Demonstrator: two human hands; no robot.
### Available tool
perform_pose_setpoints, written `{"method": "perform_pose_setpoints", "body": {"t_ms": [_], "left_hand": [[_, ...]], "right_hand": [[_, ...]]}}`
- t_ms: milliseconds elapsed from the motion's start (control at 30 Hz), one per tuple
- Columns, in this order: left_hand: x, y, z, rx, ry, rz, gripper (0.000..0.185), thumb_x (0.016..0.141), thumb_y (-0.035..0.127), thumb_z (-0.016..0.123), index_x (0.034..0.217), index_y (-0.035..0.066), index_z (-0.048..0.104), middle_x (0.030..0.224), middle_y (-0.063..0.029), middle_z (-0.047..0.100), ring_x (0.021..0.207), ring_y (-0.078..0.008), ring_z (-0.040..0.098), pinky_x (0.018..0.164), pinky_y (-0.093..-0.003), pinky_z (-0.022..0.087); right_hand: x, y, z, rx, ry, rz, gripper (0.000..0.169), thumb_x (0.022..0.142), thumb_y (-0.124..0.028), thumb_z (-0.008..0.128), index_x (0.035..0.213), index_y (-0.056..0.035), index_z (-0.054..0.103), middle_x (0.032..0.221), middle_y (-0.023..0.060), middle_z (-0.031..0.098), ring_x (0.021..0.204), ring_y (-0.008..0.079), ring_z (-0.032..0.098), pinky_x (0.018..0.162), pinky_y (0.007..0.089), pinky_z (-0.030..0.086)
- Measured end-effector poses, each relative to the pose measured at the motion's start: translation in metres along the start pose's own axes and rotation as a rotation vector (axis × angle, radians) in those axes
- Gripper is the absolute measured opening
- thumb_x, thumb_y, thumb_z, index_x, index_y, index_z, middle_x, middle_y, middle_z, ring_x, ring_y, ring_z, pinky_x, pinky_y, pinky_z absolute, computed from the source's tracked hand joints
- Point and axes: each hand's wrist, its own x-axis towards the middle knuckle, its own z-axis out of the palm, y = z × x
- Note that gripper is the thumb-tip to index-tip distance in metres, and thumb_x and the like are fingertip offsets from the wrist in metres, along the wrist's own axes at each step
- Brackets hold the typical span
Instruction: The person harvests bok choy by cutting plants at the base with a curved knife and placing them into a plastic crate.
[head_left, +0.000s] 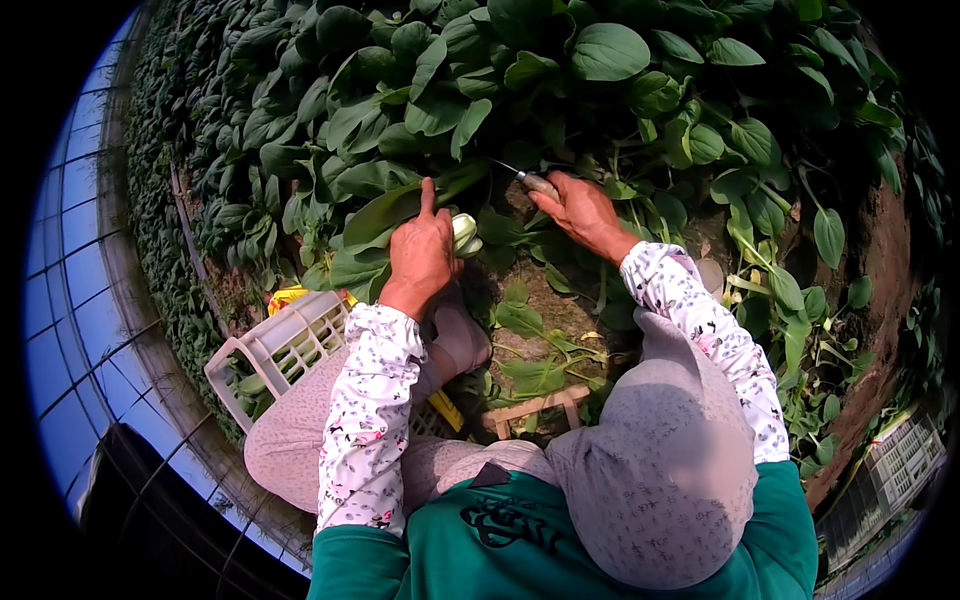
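My left hand (422, 253) is closed around a cut head of leafy greens, like bok choy, with its index finger stretched out over a broad leaf. The pale stem base (465, 235) pokes out at the hand's right side, while the green leaves (367, 262) spread to its left. In my right hand (585, 210) is a small knife (537, 183) with a wooden handle. Its thin blade points up and left, close to the standing plants (420, 112). Part of the handle is hidden under my fingers.
A pale plastic crate (292, 345) holding greens stands by my left knee, with something yellow (287, 298) at its far side. Loose leaves (532, 375) lie on the soil before me, near a wooden frame piece (536, 409). Another crate (885, 480) sits at far right.
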Motion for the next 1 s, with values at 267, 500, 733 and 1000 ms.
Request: {"method": "perform_pose_setpoints", "body": {"t_ms": [267, 500, 733, 1000], "left_hand": [[-0.013, 0.007, 0.02, -0.008, 0.148, 0.019, 0.049, 0.051, 0.012, 0.078, 0.092, 0.0, 0.055, 0.132, -0.0246, 0.041, 0.079, -0.0315, 0.06, 0.072, -0.0399, 0.049], [-0.027, -0.004, 0.011, -0.222, 0.247, -0.039, 0.046, 0.05, 0.018, 0.081, 0.085, -0.001, 0.059, 0.112, -0.0198, 0.055, 0.082, -0.0348, 0.061, 0.072, -0.0417, 0.049], [-0.09, 0.015, -0.102, -1.335, -0.014, 0.02, 0.061, 0.057, 0.02, 0.08, 0.11, -0.001, 0.058, 0.093, -0.0055, 0.063, 0.083, -0.0135, 0.058, 0.078, -0.0271, 0.045], [-0.169, 0.041, -0.148, -1.701, 0.065, 0.453, 0.072, 0.059, 0.015, 0.08, 0.122, -0.003, 0.051, 0.111, -0.0061, 0.059, 0.097, -0.0119, 0.054, 0.091, -0.0258, 0.039]], "right_hand": [[0.009, -0.001, 0.018, -0.126, -0.031, 0.07, 0.03, 0.085, -0.027, 0.056, 0.097, 0.0001, 0.055, 0.091, 0.0265, 0.06, 0.086, 0.0429, 0.057, 0.072, 0.0465, 0.046], [-0.008, -0.001, -0.006, -0.124, -0.39, 0.138, 0.037, 0.086, -0.035, 0.058, 0.088, 0.0022, 0.06, 0.088, 0.024, 0.061, 0.088, 0.0392, 0.058, 0.073, 0.0427, 0.044], [-0.085, -0.065, -0.102, 0.646, 0.062, 0.145, 0.039, 0.081, -0.035, 0.067, 0.102, -0.0051, 0.056, 0.078, -0.002, 0.054, 0.054, 0.0026, 0.039, 0.046, 0.0181, 0.032], [-0.155, -0.207, -0.164, 0.587, 0.084, -0.239, 0.033, 0.076, -0.023, 0.074, 0.099, -0.0069, 0.057, 0.067, -0.0063, 0.048, 0.05, 0.0021, 0.039, 0.044, 0.018, 0.032]]}}
